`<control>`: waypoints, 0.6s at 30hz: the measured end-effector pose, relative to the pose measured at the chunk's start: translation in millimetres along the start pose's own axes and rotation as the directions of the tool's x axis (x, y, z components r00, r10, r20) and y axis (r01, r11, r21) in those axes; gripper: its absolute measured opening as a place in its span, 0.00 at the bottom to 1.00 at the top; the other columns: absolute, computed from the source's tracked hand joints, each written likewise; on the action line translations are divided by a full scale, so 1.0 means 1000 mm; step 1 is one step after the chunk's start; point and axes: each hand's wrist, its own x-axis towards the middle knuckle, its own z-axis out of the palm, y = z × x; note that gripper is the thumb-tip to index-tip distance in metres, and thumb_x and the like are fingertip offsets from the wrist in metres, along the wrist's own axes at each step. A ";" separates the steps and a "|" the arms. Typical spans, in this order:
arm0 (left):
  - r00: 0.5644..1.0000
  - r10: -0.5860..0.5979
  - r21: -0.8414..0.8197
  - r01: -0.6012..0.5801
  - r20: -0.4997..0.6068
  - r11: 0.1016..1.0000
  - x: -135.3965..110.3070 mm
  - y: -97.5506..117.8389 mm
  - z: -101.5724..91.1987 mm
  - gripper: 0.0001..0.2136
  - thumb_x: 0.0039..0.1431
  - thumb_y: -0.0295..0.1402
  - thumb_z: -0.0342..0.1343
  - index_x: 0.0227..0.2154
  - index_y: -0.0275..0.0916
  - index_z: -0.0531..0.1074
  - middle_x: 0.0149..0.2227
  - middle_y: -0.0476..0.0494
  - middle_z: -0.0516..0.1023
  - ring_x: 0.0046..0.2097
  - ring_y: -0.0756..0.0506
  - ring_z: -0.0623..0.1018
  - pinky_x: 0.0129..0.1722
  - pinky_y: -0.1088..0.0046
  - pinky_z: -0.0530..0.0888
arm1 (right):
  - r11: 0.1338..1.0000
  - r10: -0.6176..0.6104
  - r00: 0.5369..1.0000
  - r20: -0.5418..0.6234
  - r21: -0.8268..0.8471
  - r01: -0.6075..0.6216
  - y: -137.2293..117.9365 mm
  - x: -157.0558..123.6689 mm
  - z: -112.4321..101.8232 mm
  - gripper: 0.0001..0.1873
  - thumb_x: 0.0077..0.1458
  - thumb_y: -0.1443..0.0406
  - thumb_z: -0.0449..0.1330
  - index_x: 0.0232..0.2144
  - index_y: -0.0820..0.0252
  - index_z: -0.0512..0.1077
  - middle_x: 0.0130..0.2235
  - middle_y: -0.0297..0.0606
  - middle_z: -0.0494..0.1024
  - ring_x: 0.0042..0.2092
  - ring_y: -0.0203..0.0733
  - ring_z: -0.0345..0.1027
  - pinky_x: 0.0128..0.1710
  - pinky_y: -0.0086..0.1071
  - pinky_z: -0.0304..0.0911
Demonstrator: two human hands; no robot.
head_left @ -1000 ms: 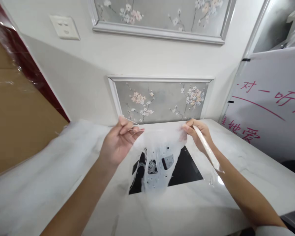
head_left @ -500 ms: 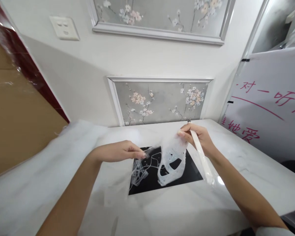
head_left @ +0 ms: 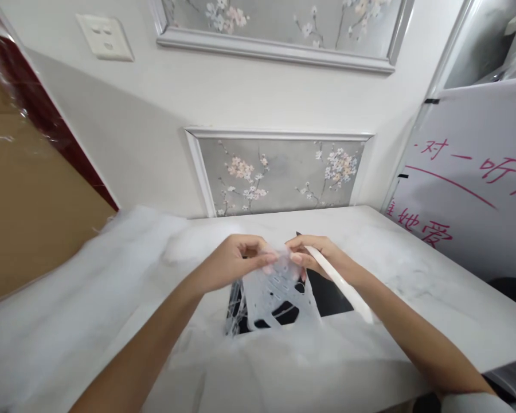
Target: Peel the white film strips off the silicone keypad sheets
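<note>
A translucent whitish plastic sheet (head_left: pixel 264 292) with cut-out openings hangs upright over a black mat (head_left: pixel 335 301). At its top edge my left hand (head_left: pixel 241 261) pinches it between thumb and fingers. Close beside, my right hand (head_left: pixel 313 255) also has its fingertips on that edge. A slim white tool with a dark tip (head_left: pixel 337 279), like a craft knife, lies across my right hand, its tip pointing up and away. Thin clear plastic offcuts (head_left: pixel 236 312) lie on the mat's left part, partly behind the sheet.
White fluffy or filmy material (head_left: pixel 124 258) covers the left of the marble-look table (head_left: pixel 417 292). A cardboard box (head_left: pixel 34 201) stands at far left. Ahead is a wall with floral panels (head_left: pixel 279 172); on the right is a whiteboard (head_left: pixel 477 189) with red writing.
My right hand has moved left and down with the sheet and the white tool. My left hand has come right from the offcuts and now grips the sheet's top edge.
</note>
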 end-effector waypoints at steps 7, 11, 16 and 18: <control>0.936 0.103 -0.095 -0.143 -0.336 0.985 -0.019 0.008 -0.046 0.10 0.55 0.36 0.58 0.23 0.36 0.71 0.19 0.53 0.71 0.20 0.55 0.70 0.21 0.83 0.66 | 0.977 0.211 0.913 0.349 -0.097 -0.189 0.015 0.009 -0.019 0.20 0.46 0.53 0.64 0.31 0.66 0.74 0.31 0.39 0.77 0.34 0.37 0.71 0.36 0.29 0.66; 0.910 0.068 -0.079 -0.110 -0.409 0.991 -0.031 0.006 -0.066 0.07 0.55 0.35 0.58 0.26 0.36 0.72 0.20 0.52 0.73 0.20 0.54 0.72 0.22 0.83 0.68 | 0.986 0.163 0.975 0.152 -0.059 -0.155 0.008 0.004 -0.030 0.19 0.50 0.53 0.61 0.31 0.66 0.74 0.24 0.34 0.73 0.25 0.32 0.66 0.27 0.27 0.64; 0.977 -0.214 -0.040 0.214 0.002 0.976 -0.033 -0.013 -0.088 0.18 0.52 0.37 0.60 0.48 0.44 0.71 0.35 0.45 0.79 0.32 0.46 0.79 0.32 0.75 0.74 | 0.966 -0.094 0.954 -0.284 -0.259 0.018 -0.013 -0.010 -0.041 0.15 0.54 0.56 0.58 0.36 0.60 0.76 0.22 0.32 0.68 0.22 0.29 0.57 0.21 0.24 0.55; 0.972 -0.201 -0.032 0.207 0.120 0.978 -0.026 -0.016 -0.082 0.27 0.53 0.38 0.59 0.56 0.51 0.62 0.47 0.42 0.76 0.41 0.43 0.78 0.39 0.72 0.75 | 0.942 -0.120 0.956 -0.269 -0.335 0.024 -0.020 -0.014 -0.037 0.14 0.56 0.57 0.57 0.36 0.59 0.77 0.24 0.34 0.70 0.23 0.30 0.56 0.21 0.25 0.53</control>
